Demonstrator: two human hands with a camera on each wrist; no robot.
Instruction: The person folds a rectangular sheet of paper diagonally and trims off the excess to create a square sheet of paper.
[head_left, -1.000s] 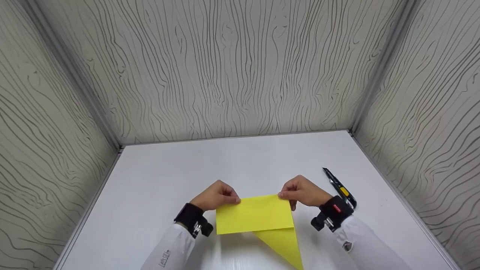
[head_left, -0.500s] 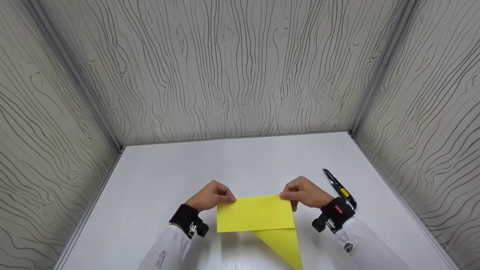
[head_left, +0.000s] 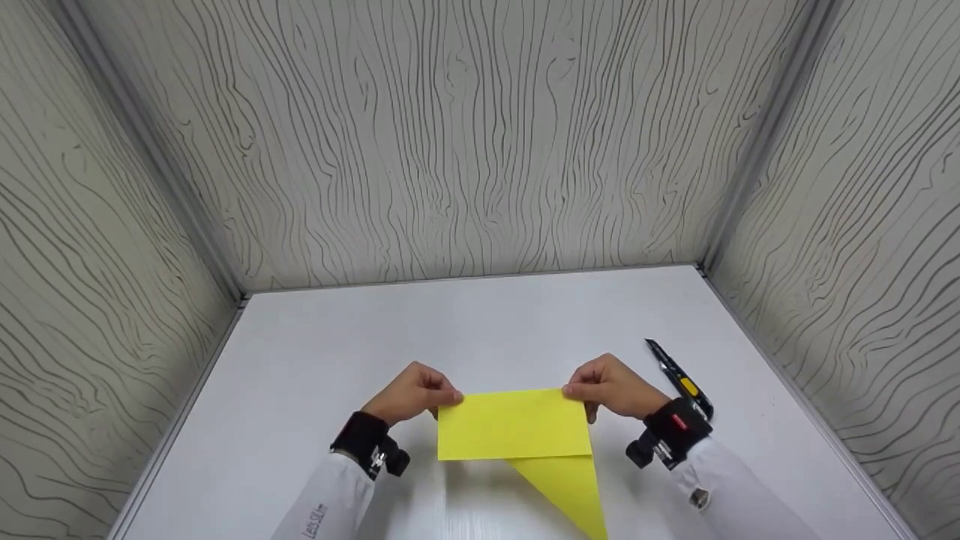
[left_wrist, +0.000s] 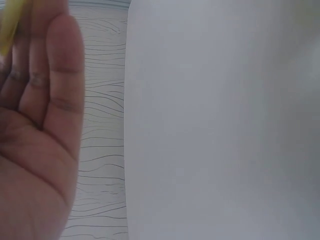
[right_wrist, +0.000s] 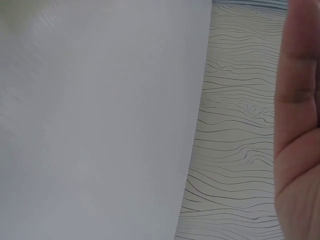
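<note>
Both hands hold up a folded sheet of yellow paper [head_left: 510,427] by its top edge over the white table. My left hand [head_left: 412,391] pinches the upper left corner between thumb and fingers. At the upper right corner, my right hand [head_left: 611,384] has the same kind of pinch. Below the straight front layer, a triangular flap of the paper hangs down on the right and runs out of the bottom of the head view. In the left wrist view a bit of yellow paper [left_wrist: 10,25] shows by the fingers. The right wrist view shows only part of the right hand [right_wrist: 297,130].
A black and yellow utility knife [head_left: 681,379] lies on the table to the right, just beyond the right wrist, its tip pointing away. The white table [head_left: 450,322] is bordered by panels [head_left: 480,150] with a wood-grain line pattern at the back and sides.
The left hand has slid left, out to the paper's upper left corner. The right hand and the paper have shifted slightly right, and the paper's lower front edge now lies more level.
</note>
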